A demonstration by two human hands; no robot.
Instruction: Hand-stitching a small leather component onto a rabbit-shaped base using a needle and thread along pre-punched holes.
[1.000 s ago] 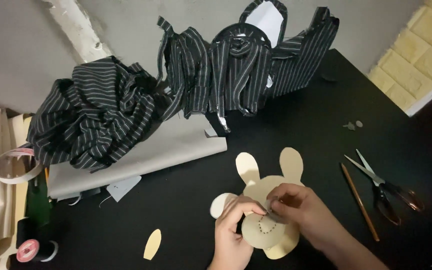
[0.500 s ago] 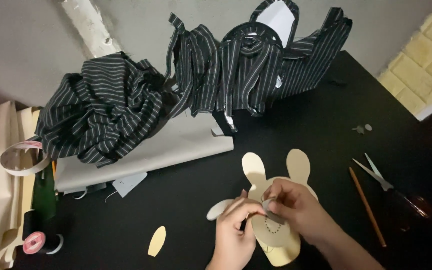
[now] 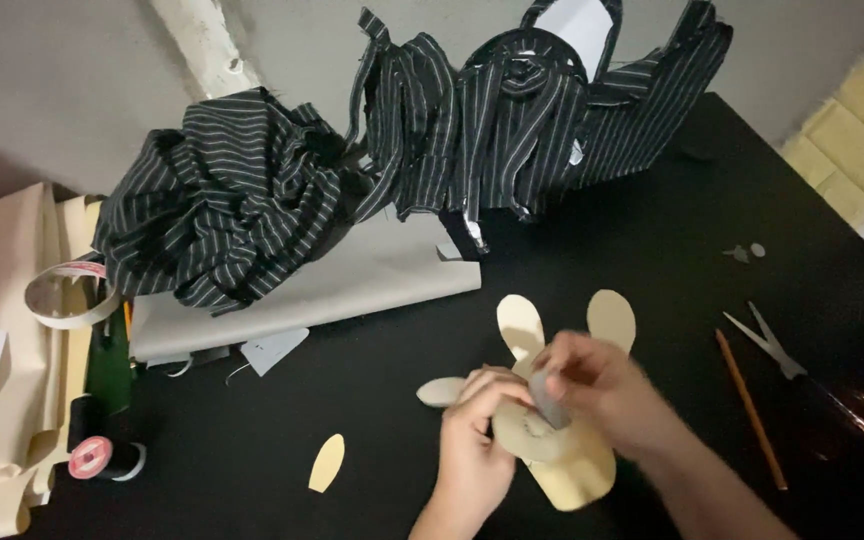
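My left hand (image 3: 472, 445) pinches the cream rabbit cutout (image 3: 552, 440), right hand (image 3: 602, 385) presses a small grey piece (image 3: 549, 398) on it; uneven pressure could crease or shift the cutout.

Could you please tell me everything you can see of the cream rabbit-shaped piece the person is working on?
The rabbit-shaped piece is pale cream, flat, and looks like paper or thin card. Two rounded ears point away from the person, a small oval part sticks out to one side, and a dotted ring marks its round middle. It lies on the black table. The left hand steadies it; the right hand presses a small grey object onto it.
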